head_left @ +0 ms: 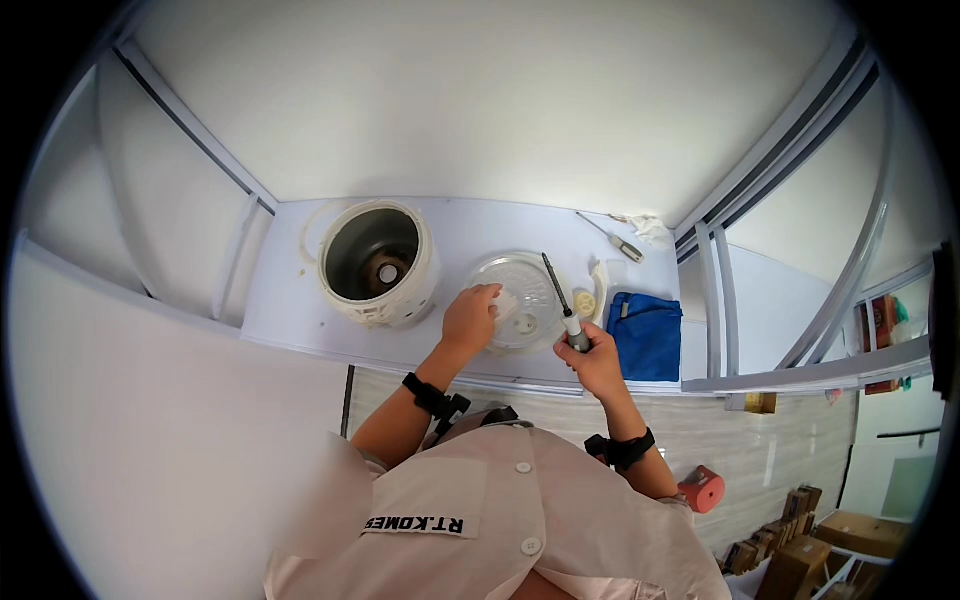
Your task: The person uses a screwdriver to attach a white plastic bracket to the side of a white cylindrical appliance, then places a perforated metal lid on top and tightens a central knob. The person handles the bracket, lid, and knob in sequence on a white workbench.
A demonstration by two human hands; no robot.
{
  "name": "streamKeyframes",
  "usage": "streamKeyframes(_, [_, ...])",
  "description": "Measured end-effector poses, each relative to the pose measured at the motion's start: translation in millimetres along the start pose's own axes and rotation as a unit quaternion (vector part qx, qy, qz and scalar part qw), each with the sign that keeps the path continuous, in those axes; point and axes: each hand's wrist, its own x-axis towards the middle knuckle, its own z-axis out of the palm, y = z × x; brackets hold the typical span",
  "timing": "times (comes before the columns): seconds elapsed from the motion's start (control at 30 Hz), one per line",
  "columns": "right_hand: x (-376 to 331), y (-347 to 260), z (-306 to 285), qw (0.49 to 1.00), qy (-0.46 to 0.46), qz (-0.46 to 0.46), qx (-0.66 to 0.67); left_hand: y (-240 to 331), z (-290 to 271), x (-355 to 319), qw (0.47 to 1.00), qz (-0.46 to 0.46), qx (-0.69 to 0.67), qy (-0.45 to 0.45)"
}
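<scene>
Two hands, left hand (470, 318) on clear lid (520, 300), right hand (592, 362) apparently gripping screwdriver (560, 295)

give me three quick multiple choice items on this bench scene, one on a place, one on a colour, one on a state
1. Where is the white cooker body relative to the clear round lid?
A. left of it
B. right of it
C. on top of it

2. What colour is the folded cloth?
A. red
B. blue
C. green

3. What is the right hand doing?
A. lying flat and empty
B. gripping a screwdriver
C. lifting the cloth

Answers: 1 A, the body stands on the lid's left. 2 B, the cloth is blue. 3 B, its fingers wrap the tool's handle, while the left hand rests on the lid.
</scene>
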Motion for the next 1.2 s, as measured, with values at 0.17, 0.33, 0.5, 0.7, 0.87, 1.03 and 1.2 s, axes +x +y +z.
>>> streamKeyframes(0.17, [7, -11, 11, 0.999, -0.016, 0.027, 0.019, 4, -24, -11, 0.999, -0.002, -0.032, 0.018])
streamKeyframes(0.33, [4, -19, 26, 0.999, -0.053, 0.005, 0.001, 9, -46, -31, 0.995, 0.014, -0.093, 0.016])
streamKeyframes(0.5, [-7, -51, 46, 0.994, -0.090, -0.022, -0.055, 13, -79, -49, 0.988, 0.137, -0.068, 0.010])
streamKeyframes(0.7, [-20, -64, 74, 0.994, -0.064, -0.081, -0.044, 7, -120, -60, 0.965, 0.247, -0.083, 0.039])
streamKeyframes(0.87, [-29, -60, 109, 0.997, -0.017, -0.058, 0.045, -27, -171, -66, 0.939, 0.322, -0.044, 0.113])
streamKeyframes(1.03, [-40, -66, 160, 0.992, 0.026, -0.039, 0.119, -62, -214, -62, 0.947, 0.288, 0.022, 0.143])
streamKeyframes(1.2, [-45, -67, 226, 0.985, 0.069, -0.050, 0.152, -104, -229, -61, 0.956, 0.278, 0.055, 0.080])
